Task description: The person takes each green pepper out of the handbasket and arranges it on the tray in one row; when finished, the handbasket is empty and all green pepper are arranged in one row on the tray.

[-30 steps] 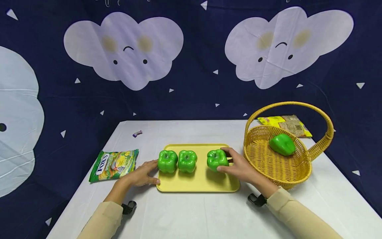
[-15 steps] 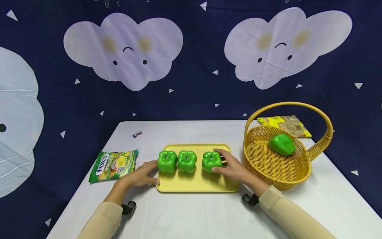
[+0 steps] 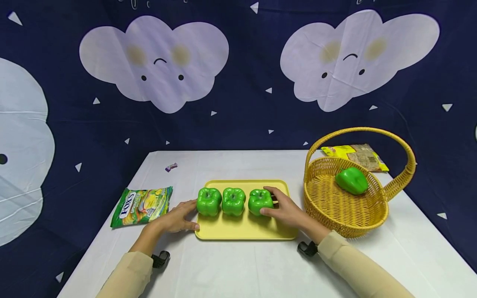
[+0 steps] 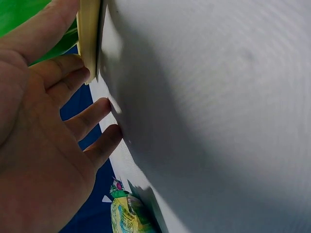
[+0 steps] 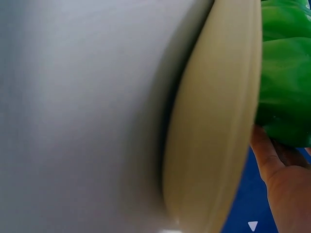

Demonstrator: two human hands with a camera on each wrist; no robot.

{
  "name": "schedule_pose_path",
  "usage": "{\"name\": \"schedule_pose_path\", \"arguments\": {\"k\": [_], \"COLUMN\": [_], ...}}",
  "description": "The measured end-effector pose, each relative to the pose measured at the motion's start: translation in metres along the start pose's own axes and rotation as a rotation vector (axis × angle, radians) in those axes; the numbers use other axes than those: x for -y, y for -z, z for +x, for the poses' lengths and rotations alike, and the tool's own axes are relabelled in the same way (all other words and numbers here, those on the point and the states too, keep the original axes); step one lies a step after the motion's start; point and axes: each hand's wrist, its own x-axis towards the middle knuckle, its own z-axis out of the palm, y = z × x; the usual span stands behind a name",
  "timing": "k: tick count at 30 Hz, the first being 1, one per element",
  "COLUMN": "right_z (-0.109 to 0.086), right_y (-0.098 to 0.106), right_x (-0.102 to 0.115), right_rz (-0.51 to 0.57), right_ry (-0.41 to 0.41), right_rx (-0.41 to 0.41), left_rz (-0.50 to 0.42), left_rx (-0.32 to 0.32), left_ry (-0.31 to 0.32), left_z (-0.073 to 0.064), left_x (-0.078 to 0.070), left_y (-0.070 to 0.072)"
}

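Note:
Three green bell peppers stand in a row on a yellow tray (image 3: 242, 232): a left pepper (image 3: 209, 201), a middle pepper (image 3: 233, 201) and a right pepper (image 3: 259, 202). My right hand (image 3: 285, 211) grips the right pepper from its right side, thumb in front and fingers behind. In the right wrist view that green pepper (image 5: 286, 92) shows past the tray's edge, most of the hand hidden. My left hand (image 3: 177, 218) rests at the tray's left end with relaxed, extended fingers. The left wrist view has its thumb and fingertips right at the tray rim (image 4: 88, 39).
On the right, a wicker basket (image 3: 344, 215) with a tall handle holds another green pepper (image 3: 352, 180). Behind it lies a yellow bag (image 3: 363, 156). A green Fox's candy bag (image 3: 141, 205) is left of my left hand, and a small purple wrapped candy (image 3: 171, 167) lies farther back.
My right hand has moved left with the right pepper, bringing it close to the middle one. The left hand and the other peppers have stayed in place.

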Motion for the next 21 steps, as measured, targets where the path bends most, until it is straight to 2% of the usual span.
{"name": "schedule_pose_path", "arguments": {"k": [21], "right_z": [0.0041], "right_y": [-0.0045], "right_x": [0.0010], "right_rz": [-0.009], "right_ry": [0.012], "right_rx": [0.021], "left_rz": [-0.018], "left_rx": [-0.001], "left_ry": [0.016], "left_z": [0.0007], "left_x": [0.0008], "left_y": [-0.0005]}}
